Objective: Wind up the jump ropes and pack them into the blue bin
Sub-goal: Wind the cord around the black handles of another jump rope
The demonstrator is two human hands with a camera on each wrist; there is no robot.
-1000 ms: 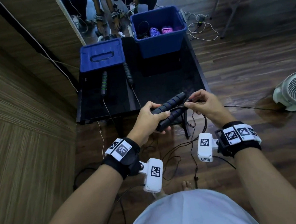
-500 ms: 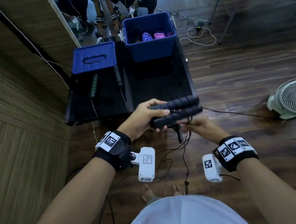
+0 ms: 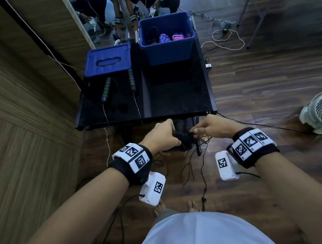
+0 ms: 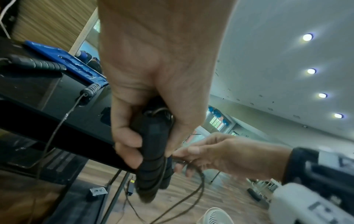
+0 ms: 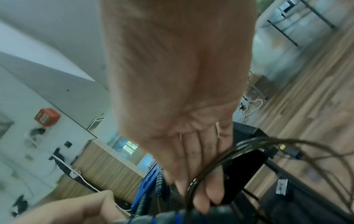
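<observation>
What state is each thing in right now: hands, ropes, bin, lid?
left hand: grips both black handles together
right hand: pinches the black cord beside the handles
black cord: hanging in loose loops, not fully wound
green-handled rope: unwound on the table
blue bin: open, wound ropes inside
lid: off, flat on table

Left hand [image 4: 153,94]: fingers curled round two black handles [image 4: 153,163] held side by side, pointing down.
Right hand [image 4: 226,153]: just beside the handles, pinching the thin dark cord [image 4: 193,192] that loops below.
Table [image 4: 63,121]: black, at left; on it lie two more ribbed handles [image 4: 36,64] and a blue lid [image 4: 67,60].
Fan [image 4: 214,216]: white, on the wooden floor below.
</observation>
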